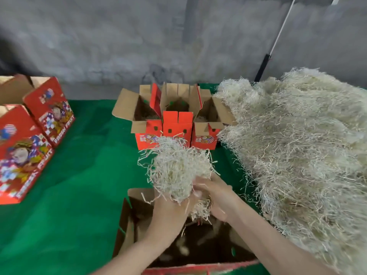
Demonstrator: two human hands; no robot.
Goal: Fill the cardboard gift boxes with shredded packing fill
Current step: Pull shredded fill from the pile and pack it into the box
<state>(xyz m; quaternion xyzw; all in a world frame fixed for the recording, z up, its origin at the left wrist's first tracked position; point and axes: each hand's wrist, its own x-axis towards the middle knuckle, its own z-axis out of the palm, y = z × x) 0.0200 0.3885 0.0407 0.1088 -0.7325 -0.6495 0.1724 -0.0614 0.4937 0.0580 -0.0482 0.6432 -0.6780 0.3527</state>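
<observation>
A clump of pale shredded fill [178, 169] is held between both hands above an open cardboard gift box [129, 225] at the near edge. My left hand [168, 211] grips the clump from below on the left. My right hand [216, 195] grips it from the right, fingers curled into the shreds. The near box's brown inside is dark, with a few loose shreds falling into it. Three open red gift boxes [177, 124] stand side by side behind the clump; the left and right ones show some fill inside.
A large heap of shredded fill [301, 145] covers the right side of the green table cover [79, 175]. Two red printed gift boxes [49, 110] stand at the far left. A grey wall runs behind, with a white pole [282, 26] leaning on it.
</observation>
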